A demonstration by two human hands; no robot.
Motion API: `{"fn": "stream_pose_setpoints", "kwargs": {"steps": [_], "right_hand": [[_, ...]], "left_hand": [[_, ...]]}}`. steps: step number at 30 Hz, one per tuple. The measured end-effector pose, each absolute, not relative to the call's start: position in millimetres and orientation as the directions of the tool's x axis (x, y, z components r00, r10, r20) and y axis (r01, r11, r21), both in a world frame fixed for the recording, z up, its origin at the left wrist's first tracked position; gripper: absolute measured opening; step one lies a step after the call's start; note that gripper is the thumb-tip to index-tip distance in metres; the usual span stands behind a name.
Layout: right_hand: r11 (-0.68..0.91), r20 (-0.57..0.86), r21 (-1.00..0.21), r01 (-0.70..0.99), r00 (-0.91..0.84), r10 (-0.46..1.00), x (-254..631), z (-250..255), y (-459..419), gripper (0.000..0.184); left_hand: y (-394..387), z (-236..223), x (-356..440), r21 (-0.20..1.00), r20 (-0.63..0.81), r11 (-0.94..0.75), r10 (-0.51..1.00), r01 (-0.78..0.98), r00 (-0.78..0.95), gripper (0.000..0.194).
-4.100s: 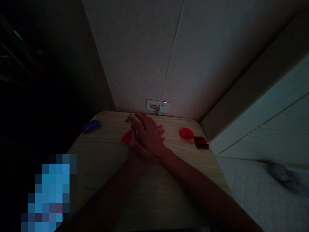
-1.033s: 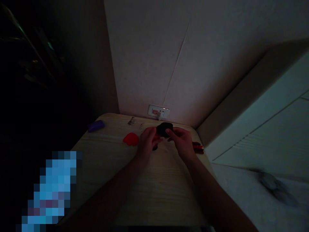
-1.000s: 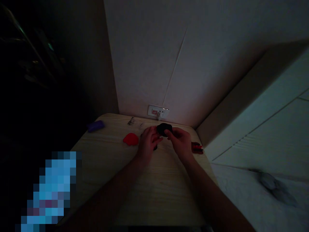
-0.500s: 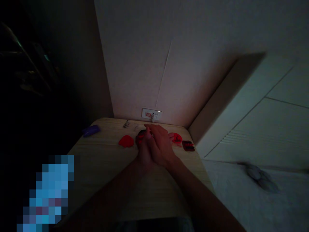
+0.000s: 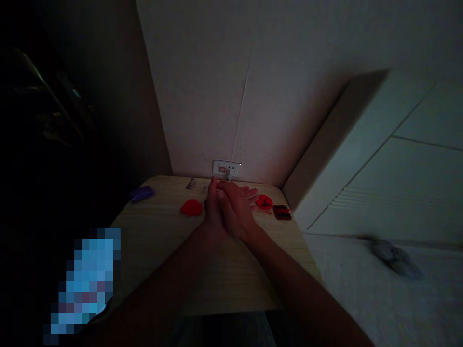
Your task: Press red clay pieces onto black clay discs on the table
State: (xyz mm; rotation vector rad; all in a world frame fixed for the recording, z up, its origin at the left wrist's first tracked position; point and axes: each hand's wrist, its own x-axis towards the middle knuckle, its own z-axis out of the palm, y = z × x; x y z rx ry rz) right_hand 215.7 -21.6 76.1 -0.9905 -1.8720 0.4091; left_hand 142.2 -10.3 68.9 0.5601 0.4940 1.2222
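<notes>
Over the table's far half, my right hand [image 5: 237,207] lies flat across my left hand [image 5: 213,208], palms pressed together. Left fingertips stick out spread at the right, beyond the right hand. The black clay lump seen earlier is out of sight now, apparently between the palms. Just left of the hands is a flattened red clay piece [image 5: 191,207]. A red clay disc [image 5: 264,202] with a black mark lies to their right, beside a black-and-red striped clay piece [image 5: 282,212]. A dark edge of something shows behind my left hand, mostly covered.
The light wooden table [image 5: 231,284] meets a wall with a socket and plug [image 5: 227,168]. A purple packet [image 5: 142,194] lies at the left edge, a small printed scrap [image 5: 190,184] at the back. A pale panelled cabinet [image 5: 401,178] stands right; a grey object [image 5: 396,260] is on the floor.
About a second ago my right fingers held the black lump beside my left hand. The palms then came together and the lump went out of sight. The hands have since stayed together, shifting slightly.
</notes>
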Motion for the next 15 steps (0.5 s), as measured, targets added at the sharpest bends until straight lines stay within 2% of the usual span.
{"fn": "stream_pose_setpoints", "kwargs": {"steps": [4, 9, 13, 15], "right_hand": [[0.609, 0.612, -0.662, 0.437, -0.154, 0.776, 205.8, 64.3, -2.1, 0.059], [0.652, 0.669, -0.604, 0.458, -0.153, 0.727, 201.3, 52.6, 2.9, 0.067], [0.669, 0.705, -0.518, 0.533, -0.177, 0.687, 203.7, 47.3, -4.0, 0.054], [0.633, 0.684, -0.509, 0.584, -0.172, 0.709, 205.4, 44.3, -6.8, 0.046]], "left_hand": [[-1.9, 59.1, 141.5, 0.701, -0.056, 0.27, 0.943, -0.66, 0.327, 0.053], [-0.2, 49.5, 135.2, 0.746, -0.039, 0.188, 0.97, -0.639, 0.239, 0.059], [0.0, 46.9, 137.6, 0.709, 0.027, 0.195, 0.953, -0.677, 0.302, 0.06], [2.0, 45.5, 138.8, 0.711, 0.079, 0.087, 0.976, -0.698, 0.202, 0.054]]}}
